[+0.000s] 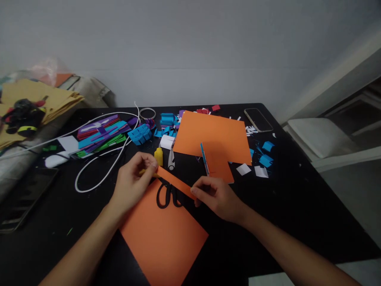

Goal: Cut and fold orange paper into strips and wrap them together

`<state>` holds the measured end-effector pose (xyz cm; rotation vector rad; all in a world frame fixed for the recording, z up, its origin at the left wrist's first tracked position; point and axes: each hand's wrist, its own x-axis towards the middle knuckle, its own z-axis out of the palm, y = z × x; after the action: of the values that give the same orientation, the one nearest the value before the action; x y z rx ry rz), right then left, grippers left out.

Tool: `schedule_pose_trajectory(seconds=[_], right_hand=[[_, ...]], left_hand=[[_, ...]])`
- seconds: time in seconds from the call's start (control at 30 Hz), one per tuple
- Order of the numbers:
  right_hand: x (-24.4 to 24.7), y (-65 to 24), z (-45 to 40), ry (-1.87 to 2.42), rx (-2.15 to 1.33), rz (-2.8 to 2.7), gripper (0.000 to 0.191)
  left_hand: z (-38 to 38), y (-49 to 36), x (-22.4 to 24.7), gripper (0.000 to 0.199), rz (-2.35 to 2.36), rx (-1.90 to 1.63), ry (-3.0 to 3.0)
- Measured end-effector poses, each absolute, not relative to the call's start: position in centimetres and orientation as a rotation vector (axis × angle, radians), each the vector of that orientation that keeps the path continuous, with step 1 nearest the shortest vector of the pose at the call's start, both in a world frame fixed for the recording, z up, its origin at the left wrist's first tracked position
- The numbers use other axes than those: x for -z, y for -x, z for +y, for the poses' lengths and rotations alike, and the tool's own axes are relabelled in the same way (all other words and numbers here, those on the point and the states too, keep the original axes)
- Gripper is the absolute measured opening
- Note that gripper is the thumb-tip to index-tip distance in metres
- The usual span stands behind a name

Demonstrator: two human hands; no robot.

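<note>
Stretched between my two hands is a narrow orange paper strip (pixel 175 182). My left hand (pixel 132 178) pinches its upper left end, with a thin yellow item (pixel 143 172) partly showing at the fingers. The lower right end is pinched by my right hand (pixel 218 196). Beneath the strip, black-handled scissors (pixel 162 198) lie on an orange paper sheet (pixel 166 238), their blades hidden. Just beyond my left hand are a yellow bottle-like item (pixel 158 156) and a grey metal tool (pixel 171 159).
A larger orange sheet (pixel 212 133) and a smaller orange piece (pixel 218 165) lie farther back. Coloured paper strips (pixel 101 135), a white cable (pixel 89 190) and a phone (pixel 24 198) are at left. Another phone (pixel 258 120) and white scraps (pixel 244 169) are at right.
</note>
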<state>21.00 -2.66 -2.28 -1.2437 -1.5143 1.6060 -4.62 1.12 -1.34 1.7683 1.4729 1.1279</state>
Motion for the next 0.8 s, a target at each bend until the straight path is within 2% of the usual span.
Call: schedule_pose_trajectory(seconds=[0.13, 0.23, 0.43, 0.67, 0.73, 0.8], right_hand=[[2.0, -21.0, -2.6, 1.261, -1.627, -1.691, 0.016], [2.0, -21.1, -2.6, 1.236, -1.636, -1.739, 0.014], [2.1, -21.3, -2.5, 1.226, -1.667, -1.729, 0.016], [1.9, -21.8, -2.0, 1.234, -1.674, -1.513, 0.031], [1.7, -22.1, -1.6, 1.264, -1.565, -1.491, 0.033], [1.6, -22.6, -1.0, 1.372, -1.266, -1.475, 0.035]], left_hand=[[0.1, 3.4, 1.1, 0.016, 1.297, -0.99, -2.534], [-0.9, 2.3, 1.1, 0.014, 1.041, -0.793, -2.677], [-1.7, 1.9, 1.5, 0.024, 0.917, -0.426, -2.483], [-1.9, 1.9, 1.2, 0.018, 0.935, -0.463, -2.073], [-1.9, 1.7, 1.3, 0.02, 0.966, -0.5, -1.968], [-1.9, 1.5, 1.6, 0.025, 1.014, -0.556, -1.875]])
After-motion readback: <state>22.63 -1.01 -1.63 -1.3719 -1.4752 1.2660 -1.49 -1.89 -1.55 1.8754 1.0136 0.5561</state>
